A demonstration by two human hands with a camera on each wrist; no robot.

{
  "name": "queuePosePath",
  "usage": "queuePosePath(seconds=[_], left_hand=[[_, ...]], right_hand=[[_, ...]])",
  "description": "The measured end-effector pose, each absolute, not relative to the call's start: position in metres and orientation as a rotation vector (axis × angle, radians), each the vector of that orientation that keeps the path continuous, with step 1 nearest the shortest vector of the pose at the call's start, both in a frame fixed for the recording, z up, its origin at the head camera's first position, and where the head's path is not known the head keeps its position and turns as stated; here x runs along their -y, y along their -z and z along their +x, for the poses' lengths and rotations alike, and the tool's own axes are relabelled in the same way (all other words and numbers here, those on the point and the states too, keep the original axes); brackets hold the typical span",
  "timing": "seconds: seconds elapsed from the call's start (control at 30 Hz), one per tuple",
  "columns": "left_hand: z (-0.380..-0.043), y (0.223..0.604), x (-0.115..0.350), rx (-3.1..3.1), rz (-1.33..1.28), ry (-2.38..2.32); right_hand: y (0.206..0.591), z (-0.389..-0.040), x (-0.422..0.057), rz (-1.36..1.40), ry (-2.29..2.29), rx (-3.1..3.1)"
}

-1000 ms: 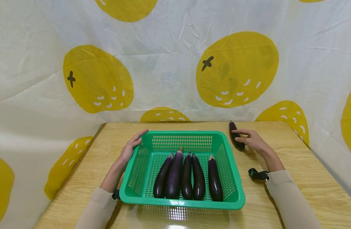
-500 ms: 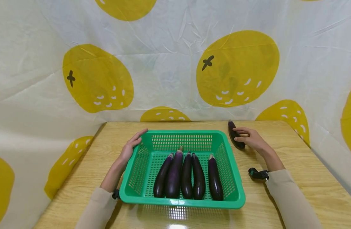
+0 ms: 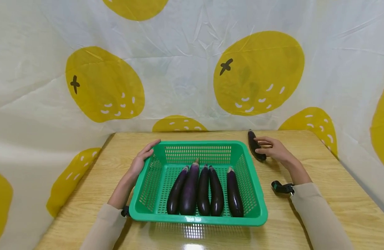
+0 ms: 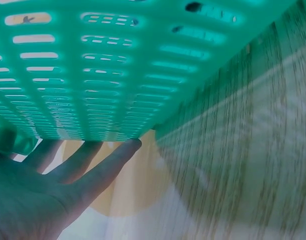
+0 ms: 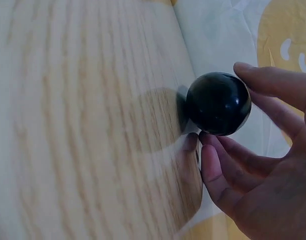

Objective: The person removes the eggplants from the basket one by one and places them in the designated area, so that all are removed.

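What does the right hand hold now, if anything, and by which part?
The eggplant outside the basket: the right hand has thumb and fingers around it, towards its rounded end; firmness is unclear.

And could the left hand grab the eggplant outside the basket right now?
Probably not from there: the left hand touches the left side of the basket, which lies between it and that eggplant. The right hand has its fingers around that one.

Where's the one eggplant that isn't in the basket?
In the head view, the loose eggplant is just outside the far right corner of the green plastic basket, near the back edge of the wooden table, held by the right hand.
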State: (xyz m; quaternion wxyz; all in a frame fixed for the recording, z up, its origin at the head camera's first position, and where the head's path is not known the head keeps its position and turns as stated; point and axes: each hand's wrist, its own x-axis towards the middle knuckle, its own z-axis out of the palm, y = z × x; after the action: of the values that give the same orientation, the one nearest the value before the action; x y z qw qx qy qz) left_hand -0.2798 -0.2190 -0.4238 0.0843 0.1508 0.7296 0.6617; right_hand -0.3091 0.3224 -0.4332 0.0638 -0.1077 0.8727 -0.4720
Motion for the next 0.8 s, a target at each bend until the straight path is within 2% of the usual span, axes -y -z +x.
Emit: queuePosePath(seconds=[0.47,0.8], left_hand=[[-0.28,0.423,0.221,-2.168,0.421,-1.964],[-0.28,0.423,0.22,-2.197,0.437,-1.946]], right_hand=[[0.434,-0.311,-0.322,-0.316,1.422,-2.639],[0.41,-0.299,-0.321,-0.308,1.487,-2.667]])
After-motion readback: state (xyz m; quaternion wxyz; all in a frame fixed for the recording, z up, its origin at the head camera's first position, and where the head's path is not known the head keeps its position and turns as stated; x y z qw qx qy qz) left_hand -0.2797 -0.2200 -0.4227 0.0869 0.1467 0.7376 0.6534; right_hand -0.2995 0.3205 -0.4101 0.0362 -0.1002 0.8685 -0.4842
